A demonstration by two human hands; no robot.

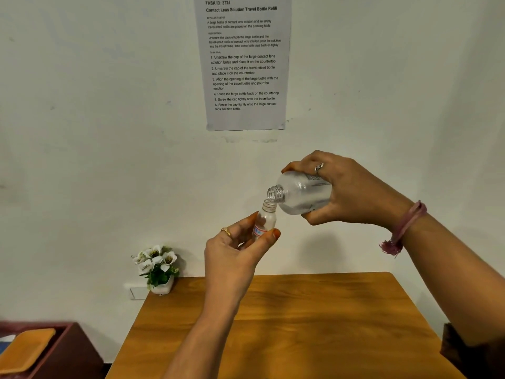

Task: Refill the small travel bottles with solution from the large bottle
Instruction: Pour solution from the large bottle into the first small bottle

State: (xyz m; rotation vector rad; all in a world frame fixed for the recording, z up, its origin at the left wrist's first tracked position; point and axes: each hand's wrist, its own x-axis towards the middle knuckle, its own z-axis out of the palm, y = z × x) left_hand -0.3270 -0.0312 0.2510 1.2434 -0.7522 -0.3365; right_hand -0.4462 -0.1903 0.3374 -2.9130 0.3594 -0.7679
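My left hand holds the small travel bottle upright in the air, thumb and fingers around its labelled lower body. Its threaded neck is uncapped. My right hand grips the large clear bottle by its body and tilts it down to the left. The large bottle's open threaded mouth sits just above and touching the small bottle's opening. Both bottles are raised well above the wooden table. No caps are visible.
A small white pot of white flowers stands at the table's far left corner against the wall. A printed task sheet hangs on the wall. A dark red cabinet with an orange pad sits at lower left.
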